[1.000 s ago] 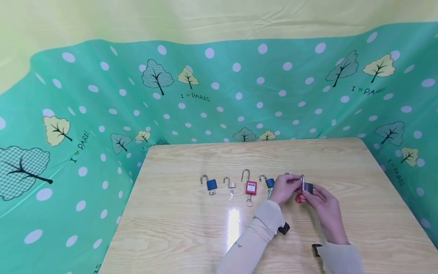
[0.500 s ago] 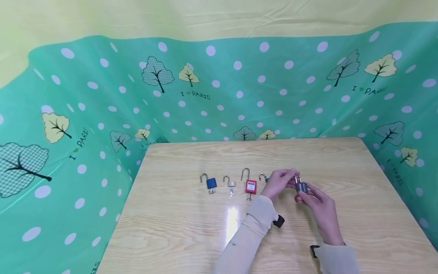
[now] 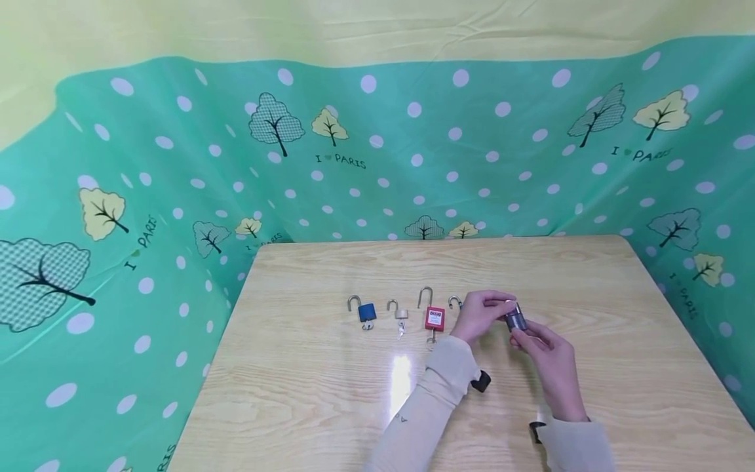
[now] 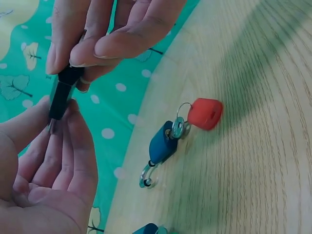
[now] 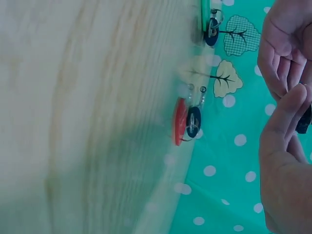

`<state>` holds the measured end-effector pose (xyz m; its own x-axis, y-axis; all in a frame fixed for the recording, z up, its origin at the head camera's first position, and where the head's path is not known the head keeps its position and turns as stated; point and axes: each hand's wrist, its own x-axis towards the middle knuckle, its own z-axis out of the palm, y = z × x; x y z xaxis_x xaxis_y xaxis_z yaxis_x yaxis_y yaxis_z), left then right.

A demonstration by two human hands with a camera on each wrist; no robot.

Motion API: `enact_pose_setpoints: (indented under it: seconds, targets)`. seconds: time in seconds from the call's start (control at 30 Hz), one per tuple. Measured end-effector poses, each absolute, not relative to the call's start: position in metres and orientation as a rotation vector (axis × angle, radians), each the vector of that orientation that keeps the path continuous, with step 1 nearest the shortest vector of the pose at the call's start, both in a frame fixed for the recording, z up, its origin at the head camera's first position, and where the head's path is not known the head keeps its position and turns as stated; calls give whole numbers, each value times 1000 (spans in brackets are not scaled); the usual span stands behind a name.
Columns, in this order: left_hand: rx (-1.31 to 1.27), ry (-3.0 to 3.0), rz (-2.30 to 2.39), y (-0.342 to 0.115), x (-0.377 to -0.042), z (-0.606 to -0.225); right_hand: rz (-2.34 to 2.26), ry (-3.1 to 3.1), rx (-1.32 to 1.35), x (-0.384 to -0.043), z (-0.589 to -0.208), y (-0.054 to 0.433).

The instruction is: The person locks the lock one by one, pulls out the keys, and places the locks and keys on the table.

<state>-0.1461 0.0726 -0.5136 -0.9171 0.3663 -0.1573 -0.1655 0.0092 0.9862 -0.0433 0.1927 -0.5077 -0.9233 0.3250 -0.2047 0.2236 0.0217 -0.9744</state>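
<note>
In the head view my left hand (image 3: 480, 316) pinches the metal shackle end of a small dark padlock (image 3: 516, 320). My right hand (image 3: 551, 364) grips the lower end of its body between thumb and fingers. Seen edge-on in the left wrist view, the same padlock (image 4: 63, 95) spans the gap between both sets of fingertips. The left fingers cover most of the shackle. On the table behind the hands lies a blue padlock (image 4: 163, 142) with its shackle swung out, a key in it and a red fob (image 4: 205, 113) on the key ring.
Left of the hands, a blue padlock (image 3: 367, 312), a small silver padlock (image 3: 402, 314) and a red padlock (image 3: 434, 318) lie in a row, shackles open, keys attached. Another open shackle (image 3: 455, 302) shows beside the left hand. A green patterned curtain (image 3: 377, 164) borders the wooden table (image 3: 307, 380).
The dark padlock has turned and tilted between the hands. Its shackle stood uncovered half a second ago; left fingertips now lie over its top. The left hand has shifted slightly left.
</note>
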Motion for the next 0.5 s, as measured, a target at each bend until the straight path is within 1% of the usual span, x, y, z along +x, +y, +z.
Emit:
enact_pose_setpoints:
  seconds: [0.2,0.5]
  targets:
    - [243,1965,1958,69,-149,-512,2041,-2119,-592,-42,-510,187]
    - [346,1942,1906,65,-150,-508,2220,-1812,-602,-42,-512,187]
